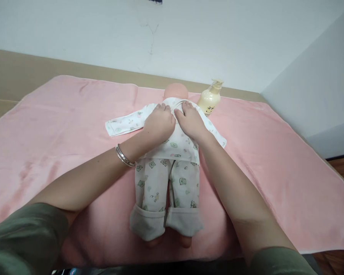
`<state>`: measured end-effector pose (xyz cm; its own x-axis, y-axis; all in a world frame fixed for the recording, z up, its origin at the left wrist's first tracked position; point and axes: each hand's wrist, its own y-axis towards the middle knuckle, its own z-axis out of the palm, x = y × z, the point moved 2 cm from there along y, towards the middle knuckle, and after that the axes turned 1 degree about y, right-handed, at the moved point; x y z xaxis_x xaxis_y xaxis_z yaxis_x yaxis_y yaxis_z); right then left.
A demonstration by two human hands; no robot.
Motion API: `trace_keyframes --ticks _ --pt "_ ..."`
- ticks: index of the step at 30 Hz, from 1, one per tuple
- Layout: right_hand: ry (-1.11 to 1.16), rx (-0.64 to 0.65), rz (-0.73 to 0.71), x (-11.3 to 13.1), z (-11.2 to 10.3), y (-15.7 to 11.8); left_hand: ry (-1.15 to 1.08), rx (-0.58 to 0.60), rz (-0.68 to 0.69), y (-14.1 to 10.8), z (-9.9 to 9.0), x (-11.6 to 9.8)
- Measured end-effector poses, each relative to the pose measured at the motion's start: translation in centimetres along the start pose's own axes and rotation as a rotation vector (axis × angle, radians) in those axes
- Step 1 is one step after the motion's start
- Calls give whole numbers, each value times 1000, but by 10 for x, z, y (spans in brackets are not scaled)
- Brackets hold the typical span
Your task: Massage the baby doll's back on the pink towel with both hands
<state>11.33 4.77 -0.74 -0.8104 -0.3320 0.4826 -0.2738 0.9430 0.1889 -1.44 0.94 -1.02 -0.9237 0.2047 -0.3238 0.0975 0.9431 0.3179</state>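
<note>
A baby doll lies on a pink blanket, its head at the far side and its feet toward me. It is dressed in a white printed baby shirt and matching baby pants with turned-up cuffs. My left hand is closed on the shirt's upper front, left of the neckline. Opposite it, my right hand grips the shirt near the collar, thumb and fingers close together. Both hands cover part of the chest. The shirt's left sleeve stretches out flat; the right one is partly behind my forearm.
A cream pump bottle stands right of the doll's head. The pink blanket covers a wooden surface that meets a white wall. Dark wooden floor shows at the right.
</note>
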Motion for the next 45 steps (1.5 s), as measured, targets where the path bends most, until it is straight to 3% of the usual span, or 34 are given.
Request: trace_keyframes --ticks 3,10,22,28,34,39,45 --pt "-64 -2 15 0 1 0 -15 0 39 -2 3 -3" --pt "-397 -42 -78 38 10 -35 -183 53 -79 19 3 22" --pt "-119 -29 46 7 -6 -7 80 21 2 -11 -4 -10" --pt "-268 -38 9 25 3 -23 -26 114 -75 8 -7 10" --pt "-323 -10 -3 39 4 -32 -165 30 -65 19 -1 29" --pt "-172 30 21 22 0 -17 -20 35 -101 6 -5 13" --pt "-90 127 -4 -3 -5 0 48 16 -45 -8 -5 -7"
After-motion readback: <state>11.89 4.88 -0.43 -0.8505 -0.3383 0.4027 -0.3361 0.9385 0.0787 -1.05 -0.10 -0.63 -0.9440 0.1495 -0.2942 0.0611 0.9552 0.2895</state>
